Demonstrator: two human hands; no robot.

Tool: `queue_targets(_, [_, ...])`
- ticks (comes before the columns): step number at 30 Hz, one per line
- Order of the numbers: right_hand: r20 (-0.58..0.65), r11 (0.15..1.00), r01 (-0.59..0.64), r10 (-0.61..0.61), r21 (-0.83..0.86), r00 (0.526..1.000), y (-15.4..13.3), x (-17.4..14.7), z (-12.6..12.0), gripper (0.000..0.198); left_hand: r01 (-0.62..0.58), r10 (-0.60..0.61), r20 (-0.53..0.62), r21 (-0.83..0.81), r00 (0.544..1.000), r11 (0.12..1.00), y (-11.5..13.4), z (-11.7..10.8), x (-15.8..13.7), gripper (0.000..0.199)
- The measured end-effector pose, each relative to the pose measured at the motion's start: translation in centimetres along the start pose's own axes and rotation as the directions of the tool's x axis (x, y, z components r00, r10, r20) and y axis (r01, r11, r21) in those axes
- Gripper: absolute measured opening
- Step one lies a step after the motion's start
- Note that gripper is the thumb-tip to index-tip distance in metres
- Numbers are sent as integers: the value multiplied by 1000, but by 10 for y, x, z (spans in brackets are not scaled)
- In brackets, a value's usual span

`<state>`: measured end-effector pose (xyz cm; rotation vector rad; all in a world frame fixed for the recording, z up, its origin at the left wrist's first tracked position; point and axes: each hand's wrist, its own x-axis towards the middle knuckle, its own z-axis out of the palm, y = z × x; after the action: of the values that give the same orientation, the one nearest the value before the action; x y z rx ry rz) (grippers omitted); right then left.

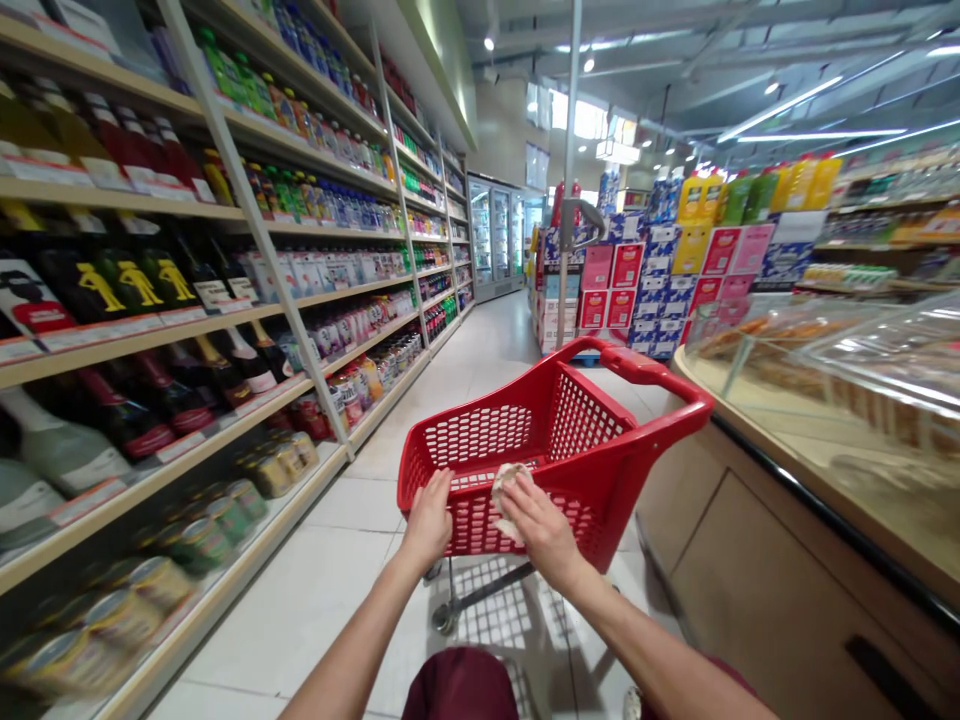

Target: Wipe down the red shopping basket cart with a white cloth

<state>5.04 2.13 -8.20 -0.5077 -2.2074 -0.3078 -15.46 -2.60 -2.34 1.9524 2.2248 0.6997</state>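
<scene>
Red perforated-plastic shopping cart (pixel 596 490), stood on pale tiled floor (pixel 360 560): likely light, stiff, prone to rolling; best steadied by rim (pixel 577 461). Left hand (pixel 427 518) curled over rim; soft-looking, crumpled off-white cloth (pixel 503 482) pinned against cart beneath half-closed right hand (pixel 544 525).

Supermarket, per tall grey-framed shelves (pixel 255 228), dark labelled glass bottles (pixel 139 275), red perforated plastic shopping cart (pixel 626 475), stacked printed cardboard cartons (pixel 624 308), glass-doored coolers (pixel 495 230).
</scene>
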Motion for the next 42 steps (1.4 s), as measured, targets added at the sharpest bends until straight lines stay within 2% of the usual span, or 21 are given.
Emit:
queue_targets(5, [127,1000,-24,25,-16,992,24,-38,-20,27,-115,113,81,22,990,993,41,13,9,69])
queue_targets(10, [32,990,-89,93,-106,995,43,-27,-45,34,-175,167,150,45,975,984,75,27,14,69])
queue_targets(15, [111,996,-44,52,-76,992,58,-42,-51,27,-200,179,203,89,963,976,98,32,15,71])
queue_targets(17, [81,996,-55,61,-74,995,61,-44,-57,28,-197,167,214,125,962,972,103,32,15,71])
queue_targets(21, [-37,978,-164,161,-130,986,71,-40,-71,29,-188,154,205,157,967,970,109,33,16,71])
queue_targets(24, [-4,979,-154,155,-133,988,81,-48,-83,28,-190,155,201,166,967,968,109,36,18,72])
queue_targets(26, [-31,981,-151,148,-123,988,91,-50,-98,29,-208,174,194,167,965,964,107,39,18,72])
queue_targets(29, [-186,966,-223,197,-132,963,112,-38,-124,34,-218,192,154,171,969,961,105,44,19,71])
queue_targets(32, [-277,938,-290,232,-189,932,126,-35,-132,36,-213,195,113,169,974,962,102,49,20,71])
queue_targets(33, [-254,936,-281,226,-210,940,126,-40,-130,37,-219,203,107,163,973,962,100,50,20,72])
queue_targets(36, [-73,957,-199,188,-210,979,124,-62,-124,40,-245,232,106,145,967,959,96,55,22,74])
queue_targets(38, [-52,963,-200,194,-178,980,130,-63,-134,40,-259,246,102,143,964,955,94,57,23,75])
queue_targets(40, [-179,945,-279,248,-173,952,149,-46,-155,42,-259,246,98,152,964,954,94,59,23,75])
queue_targets(42, [-301,905,-369,299,-211,905,175,-20,-173,42,-245,232,96,163,968,956,96,59,23,75])
